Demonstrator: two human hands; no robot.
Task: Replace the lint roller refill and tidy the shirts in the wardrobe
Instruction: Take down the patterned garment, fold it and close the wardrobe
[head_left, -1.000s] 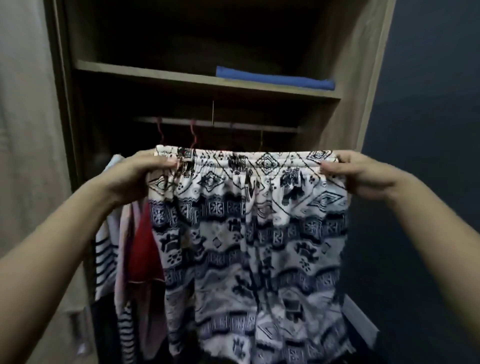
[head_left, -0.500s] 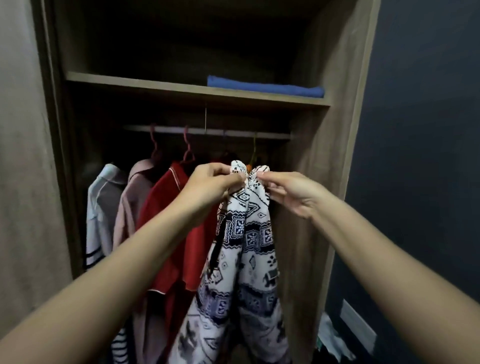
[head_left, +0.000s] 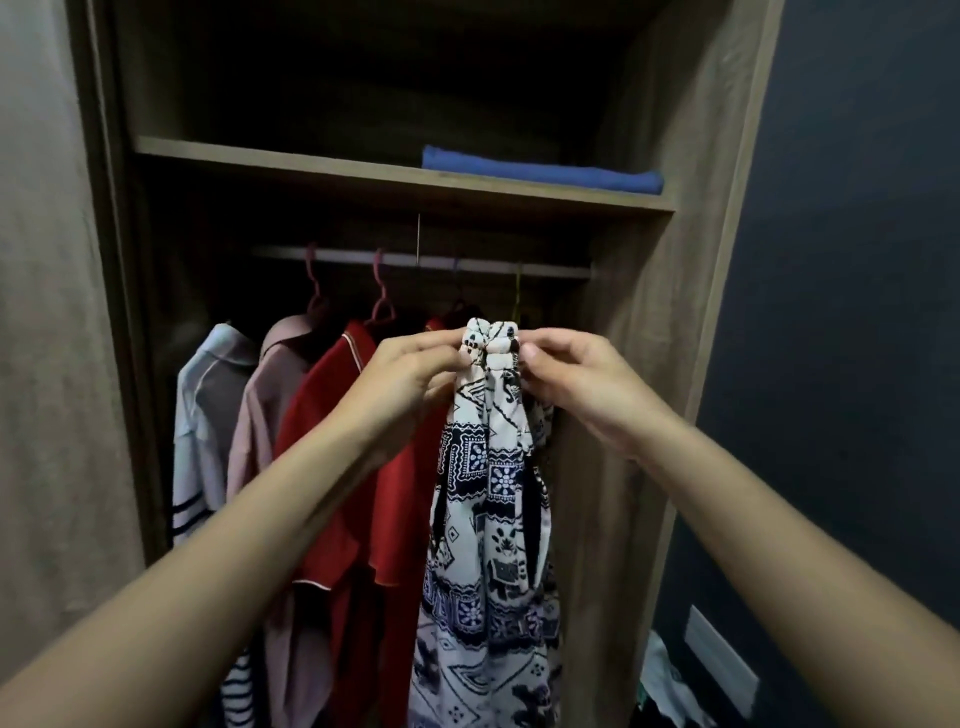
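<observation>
The step in hand looks like the tidying half of the task; no lint roller shows anywhere in view. The left hand (head_left: 410, 374) and the right hand (head_left: 576, 384) are drawn close together in front of the wardrobe (head_left: 675, 312). Each pinches one side of the bunched top edge of a patterned garment (head_left: 488, 467) between thumb and fingertips. The cloth is folded lengthwise and hangs straight down below the hands in a narrow column.

Just left of the left hand hangs a red shirt (head_left: 337, 441), then a pink shirt (head_left: 265, 405) and a white striped shirt (head_left: 202, 405) further left. All three hang on hangers from the rail (head_left: 426, 262) above the hands. Directly behind and above the hands a yellow hanger (head_left: 517, 296) hooks over the rail; what it carries cannot be told. Higher up, a blue folded cloth (head_left: 540, 169) lies on the shelf (head_left: 363, 176).

Whether the garment hangs from that hanger or only from the pinch is hidden by the hands. The next move probably calls for one hand to take the whole fold. That frees the other to reach a hanger, or to fold the cloth again for the shelf.
</observation>
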